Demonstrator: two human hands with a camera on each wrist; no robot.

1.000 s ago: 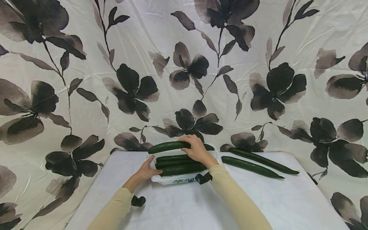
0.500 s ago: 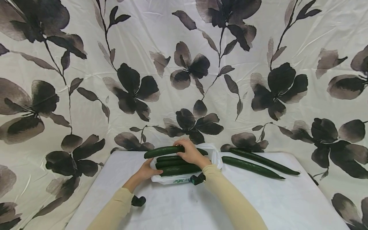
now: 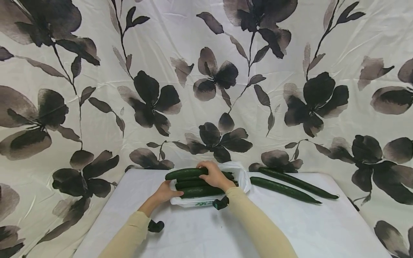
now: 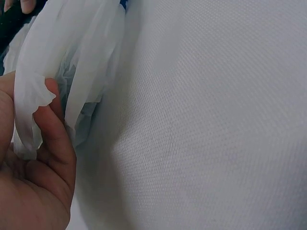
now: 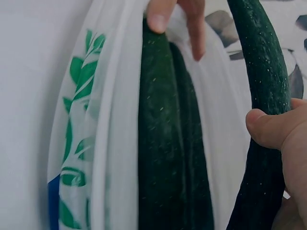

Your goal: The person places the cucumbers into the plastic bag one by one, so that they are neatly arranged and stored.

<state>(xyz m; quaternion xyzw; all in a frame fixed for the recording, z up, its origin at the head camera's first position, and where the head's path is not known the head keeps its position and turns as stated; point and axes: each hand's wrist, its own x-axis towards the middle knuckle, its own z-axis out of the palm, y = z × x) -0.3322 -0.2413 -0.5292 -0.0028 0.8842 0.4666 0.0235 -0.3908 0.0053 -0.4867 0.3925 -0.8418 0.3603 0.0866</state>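
My right hand (image 3: pixel 214 176) grips a long dark green cucumber (image 3: pixel 180 173) around its middle, thumb on the near side. It is held lengthwise over the far side of an open white plastic bag (image 3: pixel 242 175), which has green leaf print on its front. More cucumbers (image 3: pixel 200 191) lie side by side inside the bag. At the bag's left end, my left hand (image 3: pixel 164 193) holds the opening's edge. In the left wrist view, its fingers (image 4: pixel 55 139) curl round the thin plastic. The right wrist view shows its fingertips touching the end of the nearest bagged cucumber (image 5: pixel 160 120).
Two loose cucumbers, a nearer one (image 3: pixel 285 189) and a farther one (image 3: pixel 300 182), lie slantwise on the white-covered table (image 3: pixel 200 229), right of the bag. A floral cloth (image 3: pixel 267 125) hangs behind the table's back edge.
My right hand has lowered the cucumber toward the bag and the ones inside it, first shifting a little left. The left hand has stayed at the bag's left end.
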